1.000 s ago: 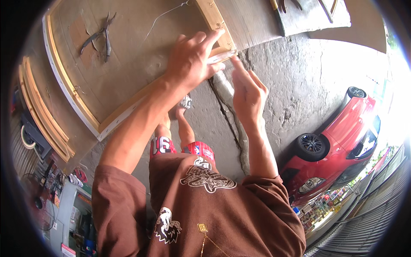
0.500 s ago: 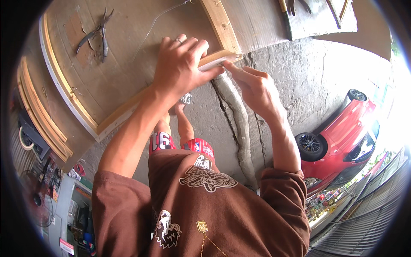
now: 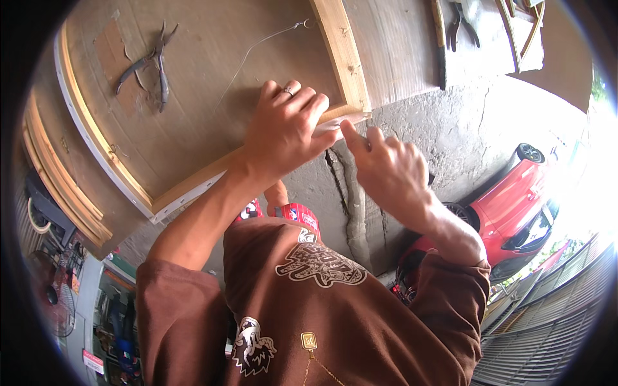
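Left hand (image 3: pixel 286 132) curls around the near side of the frame (image 3: pixel 348 55), slanting up rightward; right hand (image 3: pixel 394 166), nearer the frame's right corner, extends an index finger; whether it holds anything, I cannot tell.

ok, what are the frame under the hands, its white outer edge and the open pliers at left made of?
Frame: likely bare wood; tan, with dark knot-like spots.
White edge: matte, dotted with small marks; could be fabric or paint, can't tell.
Pliers: probably metal, dull dark grey; handles look thicker, maybe plastic-coated.
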Demonstrator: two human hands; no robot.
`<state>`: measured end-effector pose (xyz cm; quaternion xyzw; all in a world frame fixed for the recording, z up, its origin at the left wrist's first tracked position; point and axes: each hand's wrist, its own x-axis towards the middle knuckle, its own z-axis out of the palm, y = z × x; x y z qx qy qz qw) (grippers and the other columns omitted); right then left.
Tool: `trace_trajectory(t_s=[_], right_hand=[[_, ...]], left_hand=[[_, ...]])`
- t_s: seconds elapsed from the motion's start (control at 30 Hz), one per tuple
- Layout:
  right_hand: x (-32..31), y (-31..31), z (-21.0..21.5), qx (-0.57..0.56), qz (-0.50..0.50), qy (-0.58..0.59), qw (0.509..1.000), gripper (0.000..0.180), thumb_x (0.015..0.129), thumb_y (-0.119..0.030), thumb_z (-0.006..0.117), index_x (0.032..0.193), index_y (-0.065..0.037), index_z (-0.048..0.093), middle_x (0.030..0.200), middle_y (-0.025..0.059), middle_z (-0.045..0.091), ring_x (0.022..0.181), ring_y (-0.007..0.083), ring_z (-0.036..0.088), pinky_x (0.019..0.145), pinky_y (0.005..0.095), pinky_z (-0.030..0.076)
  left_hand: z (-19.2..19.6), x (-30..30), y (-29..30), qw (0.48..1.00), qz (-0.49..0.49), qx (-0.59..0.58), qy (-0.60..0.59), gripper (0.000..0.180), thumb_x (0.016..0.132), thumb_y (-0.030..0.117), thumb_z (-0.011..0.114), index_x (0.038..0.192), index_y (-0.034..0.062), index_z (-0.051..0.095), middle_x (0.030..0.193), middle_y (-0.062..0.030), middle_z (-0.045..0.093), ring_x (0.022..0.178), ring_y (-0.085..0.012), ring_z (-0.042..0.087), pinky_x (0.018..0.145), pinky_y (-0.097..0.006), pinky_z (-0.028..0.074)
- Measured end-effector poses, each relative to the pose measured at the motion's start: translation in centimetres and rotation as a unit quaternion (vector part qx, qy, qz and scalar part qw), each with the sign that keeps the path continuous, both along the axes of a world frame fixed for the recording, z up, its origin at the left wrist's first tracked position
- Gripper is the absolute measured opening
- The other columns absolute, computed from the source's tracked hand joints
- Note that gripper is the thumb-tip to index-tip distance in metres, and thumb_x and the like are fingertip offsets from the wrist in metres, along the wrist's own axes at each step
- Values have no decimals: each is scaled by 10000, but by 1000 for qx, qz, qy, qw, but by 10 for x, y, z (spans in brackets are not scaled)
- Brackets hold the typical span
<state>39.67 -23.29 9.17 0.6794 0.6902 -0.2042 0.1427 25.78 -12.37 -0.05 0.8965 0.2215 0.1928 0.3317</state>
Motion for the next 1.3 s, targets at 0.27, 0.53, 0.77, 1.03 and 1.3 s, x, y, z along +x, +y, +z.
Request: trace_trajectory(t_s=[0.27,0.53,0.77,1.03,1.3], right_hand=[[-9,-13,-14,23,-109,67,992,505,765,-65,577,1268,-22,542,819,159,590,583,284,647,452,351,525],[-23,-53,-93,318,-237,243,885,544,759,112,570,1275,-62,574,680,112,505,500,269,551,462,368,462],[-34,-48,-72,283,-305,225,881,460,815,76,601,1250,-71,602,692,123,550,520,250,555,519,352,482],[-44,-51,-135,477,-287,230,798,362,824,94,582,1177,30,627,891,169,691,666,198,615,642,295,502],[-58,-63,-64,368,-307,238,845,401,838,42,602,1206,-112,644,643,89,498,511,206,485,502,312,442]], left_hand=[[-1,-2,-3,1000,-1,-20,-3,362,691,294,749,860,20,584,817,-105,585,849,-300,562,814,-422,429],[-3,0,-3,1000,4,-15,-15,373,597,201,812,803,44,543,790,-79,569,812,-282,561,803,-406,440],[-6,-1,-3,999,2,-15,-41,365,587,186,800,742,65,493,730,-66,545,748,-275,544,757,-399,439],[-7,1,-2,998,5,-3,-68,325,601,173,773,707,58,488,683,-72,539,690,-284,540,686,-396,449],[14,-36,16,965,14,-254,-61,253,936,209,552,977,-19,654,814,-95,645,772,-124,604,684,-266,470]])
